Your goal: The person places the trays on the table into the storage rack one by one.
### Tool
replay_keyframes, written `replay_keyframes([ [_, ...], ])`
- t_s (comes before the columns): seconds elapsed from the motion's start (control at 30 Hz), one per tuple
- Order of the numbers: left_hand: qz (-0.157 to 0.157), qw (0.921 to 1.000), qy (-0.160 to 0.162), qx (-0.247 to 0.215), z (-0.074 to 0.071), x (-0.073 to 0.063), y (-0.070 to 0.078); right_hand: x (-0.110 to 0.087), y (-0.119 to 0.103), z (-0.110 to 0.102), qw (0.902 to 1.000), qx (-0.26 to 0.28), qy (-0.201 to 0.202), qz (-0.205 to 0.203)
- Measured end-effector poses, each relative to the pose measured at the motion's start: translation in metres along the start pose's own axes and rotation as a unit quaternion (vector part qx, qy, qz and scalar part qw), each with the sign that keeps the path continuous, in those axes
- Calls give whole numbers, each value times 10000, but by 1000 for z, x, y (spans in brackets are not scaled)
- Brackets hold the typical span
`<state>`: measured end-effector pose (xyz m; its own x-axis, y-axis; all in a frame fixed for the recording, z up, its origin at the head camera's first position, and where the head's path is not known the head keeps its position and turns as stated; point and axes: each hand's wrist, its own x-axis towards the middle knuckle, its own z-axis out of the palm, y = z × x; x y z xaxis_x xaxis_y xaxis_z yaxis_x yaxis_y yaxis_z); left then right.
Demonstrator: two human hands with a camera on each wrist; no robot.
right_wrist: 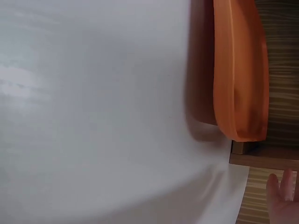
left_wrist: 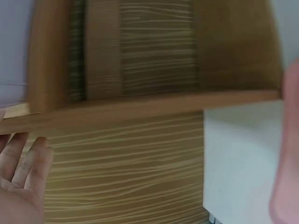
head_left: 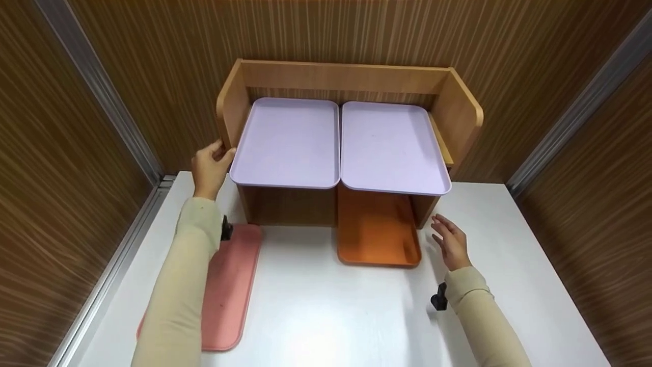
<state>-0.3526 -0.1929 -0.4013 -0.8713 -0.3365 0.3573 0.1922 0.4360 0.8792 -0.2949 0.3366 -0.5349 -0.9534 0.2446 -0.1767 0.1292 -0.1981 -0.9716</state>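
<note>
My left hand (head_left: 209, 165) is at the left side panel of a wooden desktop shelf (head_left: 346, 75). In the left wrist view, the fingers (left_wrist: 32, 163) lie along the panel's outer face while the thumb reaches over its edge, pinching the board. Two lilac trays (head_left: 288, 142) sit side by side on the shelf's upper level, their front ends overhanging it. Below the right one, an orange tray (head_left: 378, 229) juts out of the lower right compartment. My right hand (head_left: 451, 242) hovers with loosely extended fingers just outside the shelf's lower right corner, holding nothing.
A pink tray (head_left: 229, 290) lies on the white table (head_left: 316, 311) at the left, partly hidden under my left forearm. Wood-grain walls (head_left: 336, 30) with metal corner strips enclose the table at the back and both sides.
</note>
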Motion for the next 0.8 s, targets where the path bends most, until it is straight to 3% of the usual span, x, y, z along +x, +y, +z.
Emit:
replay_keyframes([
  [0.17,-2,9997,-111,-210,-8,-22,-26,-3,-11,-2,9997,-180,98,-163],
  [0.4,-268,9965,-455,-652,-34,-59,-58,-5,-34,-1,9978,-470,87,-465],
  [0.63,-593,9933,-936,-333,-61,-101,-85,-7,-68,5,9973,-325,163,-642],
  [0.8,-779,9904,-1093,-334,-79,-131,-106,-9,-97,12,9926,-140,364,-1148],
])
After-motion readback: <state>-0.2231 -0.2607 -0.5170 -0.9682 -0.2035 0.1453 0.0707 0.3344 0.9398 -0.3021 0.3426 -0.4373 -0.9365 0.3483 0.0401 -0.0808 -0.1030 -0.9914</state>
